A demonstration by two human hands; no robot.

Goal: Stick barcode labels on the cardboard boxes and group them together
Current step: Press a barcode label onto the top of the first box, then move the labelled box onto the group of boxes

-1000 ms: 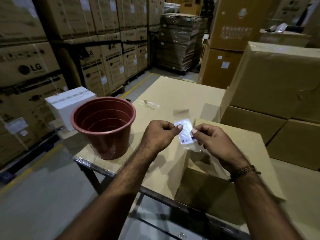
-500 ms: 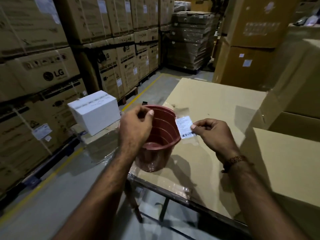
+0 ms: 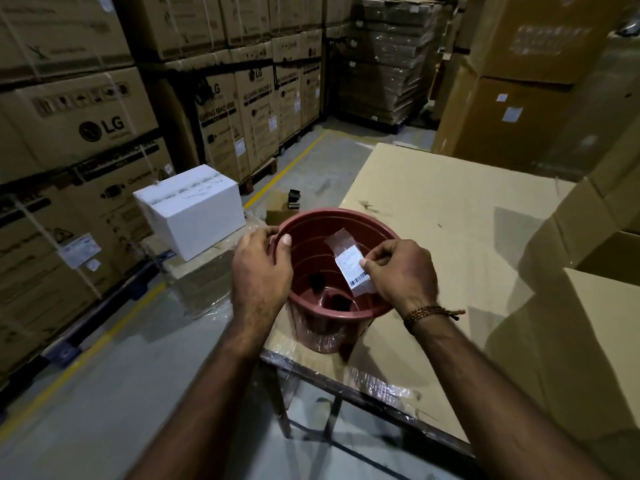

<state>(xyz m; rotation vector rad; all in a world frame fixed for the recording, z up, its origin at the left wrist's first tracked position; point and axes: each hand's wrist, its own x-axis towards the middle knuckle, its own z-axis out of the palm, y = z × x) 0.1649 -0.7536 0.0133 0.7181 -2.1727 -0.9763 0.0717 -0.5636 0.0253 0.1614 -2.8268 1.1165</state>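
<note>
My right hand (image 3: 401,275) pinches a white barcode label (image 3: 353,271) with a strip of clear tape on its upper end, holding it over the open mouth of a reddish-brown plastic bucket (image 3: 346,233). My left hand (image 3: 261,271) grips the bucket's left rim, thumb inside. The bucket stands at the near left corner of a table covered with cardboard sheet (image 3: 450,209). Plain cardboard boxes (image 3: 595,323) stand on the table at the right.
A white box (image 3: 190,209) sits on a wrapped low stack left of the table. Stacked printed cartons (image 3: 86,126) line the left wall behind a yellow floor line. Wrapped pallets (image 3: 384,57) and tall cartons (image 3: 519,98) stand behind. Grey floor lies left of the table.
My view swung left from the box to the bucket. My left hand let go of the label and took hold of the bucket's rim. My right hand carried the label over the bucket.
</note>
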